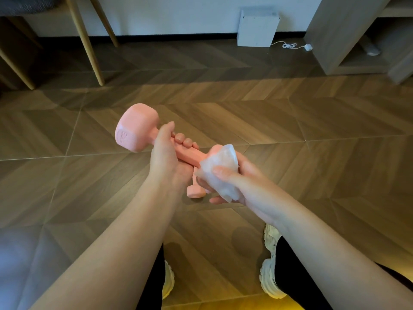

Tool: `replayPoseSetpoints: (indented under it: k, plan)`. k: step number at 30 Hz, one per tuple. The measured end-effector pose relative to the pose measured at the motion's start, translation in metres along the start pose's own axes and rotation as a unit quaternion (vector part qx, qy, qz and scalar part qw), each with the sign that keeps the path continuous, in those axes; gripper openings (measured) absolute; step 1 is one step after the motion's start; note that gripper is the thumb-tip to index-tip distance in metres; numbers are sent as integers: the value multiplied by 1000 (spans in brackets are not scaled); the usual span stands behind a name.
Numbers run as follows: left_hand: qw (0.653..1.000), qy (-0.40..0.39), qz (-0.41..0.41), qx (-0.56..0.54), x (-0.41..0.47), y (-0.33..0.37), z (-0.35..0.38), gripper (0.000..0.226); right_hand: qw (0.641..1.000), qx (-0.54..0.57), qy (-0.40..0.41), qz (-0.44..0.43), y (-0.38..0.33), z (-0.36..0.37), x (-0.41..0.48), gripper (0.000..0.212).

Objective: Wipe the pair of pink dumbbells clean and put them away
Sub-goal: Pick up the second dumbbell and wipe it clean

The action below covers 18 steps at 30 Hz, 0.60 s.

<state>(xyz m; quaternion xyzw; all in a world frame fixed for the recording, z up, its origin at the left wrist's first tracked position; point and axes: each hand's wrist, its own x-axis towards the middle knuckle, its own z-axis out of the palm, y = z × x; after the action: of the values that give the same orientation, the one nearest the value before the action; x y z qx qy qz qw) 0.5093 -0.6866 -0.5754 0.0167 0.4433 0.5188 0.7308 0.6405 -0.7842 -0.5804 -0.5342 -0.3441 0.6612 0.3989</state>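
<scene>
My left hand (166, 153) grips the handle of a pink dumbbell (136, 128) held in the air above the floor, its bare head pointing up and to the left. My right hand (232, 177) holds a white wet wipe (220, 168) wrapped over the dumbbell's other head, which the wipe mostly hides. Under my hands lies the second pink dumbbell (194, 191) on the floor, only one end of it showing.
The floor (290, 130) is wood in a herringbone pattern. Wooden chair legs (89, 41) stand at the back left. A white box (257, 27) with a cable leans against the wall, and a low grey shelf unit (348, 36) stands at the back right. My white shoes (270, 265) are below.
</scene>
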Motion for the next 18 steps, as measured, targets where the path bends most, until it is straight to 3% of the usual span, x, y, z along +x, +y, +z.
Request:
replayPoseSetpoints:
  k: [5,10,14,18]
  plan:
    - [1000,3,-6,-2,-1,1,0,29,1000,-22,-11,17,-4,1,1,71]
    - [1000,16,-9,-1,-2,2,1,30,999,-52,-5,-1,2,3,3,64]
    - [1000,8,-13,-16,-2,2,1,31,999,-28,3,-24,2,3,4,39]
    - [1000,3,9,17,-3,0,2,31,999,-37,11,-3,6,7,6,62]
